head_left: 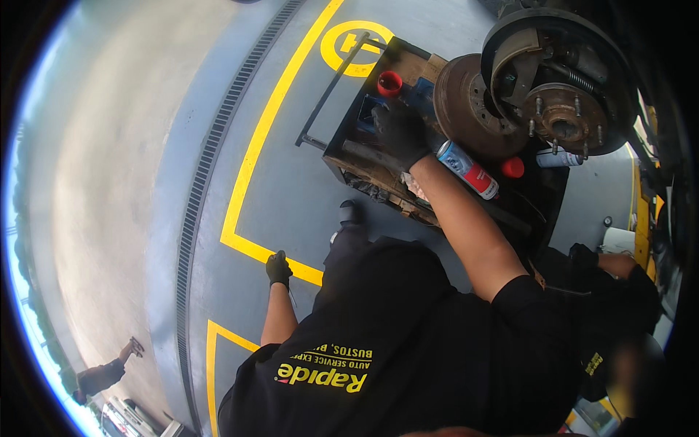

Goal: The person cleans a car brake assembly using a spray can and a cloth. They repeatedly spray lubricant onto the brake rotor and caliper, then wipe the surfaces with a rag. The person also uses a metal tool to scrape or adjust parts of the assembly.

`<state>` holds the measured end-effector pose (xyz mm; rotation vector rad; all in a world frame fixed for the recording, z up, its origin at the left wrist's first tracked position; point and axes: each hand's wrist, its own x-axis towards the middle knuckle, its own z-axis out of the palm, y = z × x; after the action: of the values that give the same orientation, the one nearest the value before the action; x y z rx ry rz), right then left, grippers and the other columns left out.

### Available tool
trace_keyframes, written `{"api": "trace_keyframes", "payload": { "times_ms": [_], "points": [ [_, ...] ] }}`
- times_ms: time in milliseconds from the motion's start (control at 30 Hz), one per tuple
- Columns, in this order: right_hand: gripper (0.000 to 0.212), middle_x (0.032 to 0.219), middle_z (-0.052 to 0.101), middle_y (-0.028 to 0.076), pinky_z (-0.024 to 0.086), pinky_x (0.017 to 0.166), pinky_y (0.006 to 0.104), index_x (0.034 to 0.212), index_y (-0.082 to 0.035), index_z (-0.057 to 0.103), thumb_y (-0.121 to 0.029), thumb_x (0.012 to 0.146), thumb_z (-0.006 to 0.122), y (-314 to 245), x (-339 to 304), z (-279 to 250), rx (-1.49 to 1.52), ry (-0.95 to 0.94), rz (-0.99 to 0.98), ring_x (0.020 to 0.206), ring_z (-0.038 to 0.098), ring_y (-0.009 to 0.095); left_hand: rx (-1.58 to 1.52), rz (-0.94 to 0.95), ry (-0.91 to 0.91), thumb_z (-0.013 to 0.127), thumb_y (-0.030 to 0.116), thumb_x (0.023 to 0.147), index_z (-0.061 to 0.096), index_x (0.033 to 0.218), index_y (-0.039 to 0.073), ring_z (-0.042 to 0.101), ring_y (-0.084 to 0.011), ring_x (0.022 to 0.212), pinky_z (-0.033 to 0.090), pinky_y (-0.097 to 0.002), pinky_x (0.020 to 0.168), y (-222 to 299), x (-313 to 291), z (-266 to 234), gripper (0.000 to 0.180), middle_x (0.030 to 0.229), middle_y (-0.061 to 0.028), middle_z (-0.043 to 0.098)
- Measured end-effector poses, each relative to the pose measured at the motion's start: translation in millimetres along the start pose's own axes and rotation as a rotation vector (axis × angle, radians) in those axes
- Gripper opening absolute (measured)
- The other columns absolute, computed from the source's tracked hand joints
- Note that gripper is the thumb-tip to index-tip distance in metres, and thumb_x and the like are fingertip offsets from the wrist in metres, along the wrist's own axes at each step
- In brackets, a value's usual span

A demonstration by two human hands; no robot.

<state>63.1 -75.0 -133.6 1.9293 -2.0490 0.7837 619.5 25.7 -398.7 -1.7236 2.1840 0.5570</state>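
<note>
My right hand (402, 132), in a black glove, reaches over the dark tool cart (341, 154). Its fingers are partly hidden against the dark tray, so their grip is unclear. Just beyond it stands a red cup-like cap (389, 84). A blue, white and red spray can (467, 170) lies beside my right wrist, with another red cap (512, 167) near it. A rusty brake disc (466, 102) rests on the cart to the right of that hand. Low at my left side, my left hand (277, 268), also gloved, is closed; a thin dark strip shows below it, too small to name.
A wheel hub (564, 120) with studs hangs at upper right, a white can (559, 158) below it. The cart's handle (328, 95) juts left. A co-worker's gloved hand (582, 256) is at right; another person (102, 379) is far left. A floor grate (207, 138) runs along the left.
</note>
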Motion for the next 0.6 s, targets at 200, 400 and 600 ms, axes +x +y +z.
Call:
{"api": "trace_keyframes", "payload": {
  "times_ms": [200, 400, 600],
  "points": [
    [0.011, 0.095, 0.069, 0.011, 0.054, 0.081, 0.0497, 0.091, -0.012, 0.072, -0.020, 0.094, 0.065, -33, 6, 5, -0.079, -0.292, 0.153, 0.093, 0.070, 0.031, -0.127, -0.092, -0.157, 0.081, 0.037, 0.089, 0.069, 0.111, 0.015, 0.067, -0.0164, 0.106, 0.053, -0.0320, 0.090, -74, 12, -7, 0.033, 0.100, 0.0033, 0.073],
    [0.027, 0.104, 0.071, 0.015, 0.055, 0.080, 0.0504, 0.116, -0.007, 0.072, -0.024, 0.095, 0.070, -50, -97, -93, 0.073, -0.100, 0.289, 0.094, 0.070, 0.034, -1.506, -0.397, -0.139, 0.079, 0.029, 0.096, 0.059, 0.091, 0.014, 0.055, -0.0151, 0.053, 0.048, -0.0321, 0.049, -28, 115, -145, 0.025, 0.066, 0.0003, 0.057],
    [0.049, 0.116, 0.076, 0.017, 0.059, 0.084, 0.0459, 0.134, -0.007, 0.069, -0.032, 0.093, 0.078, -89, -235, -207, 0.101, -0.268, 0.848, 0.098, 0.075, 0.035, -1.171, 0.286, -0.070, 0.067, 0.020, 0.106, 0.058, 0.093, 0.012, 0.049, -0.0083, 0.053, 0.044, -0.0254, 0.048, 111, 167, -279, 0.018, 0.068, 0.0028, 0.051]
  ]
}}
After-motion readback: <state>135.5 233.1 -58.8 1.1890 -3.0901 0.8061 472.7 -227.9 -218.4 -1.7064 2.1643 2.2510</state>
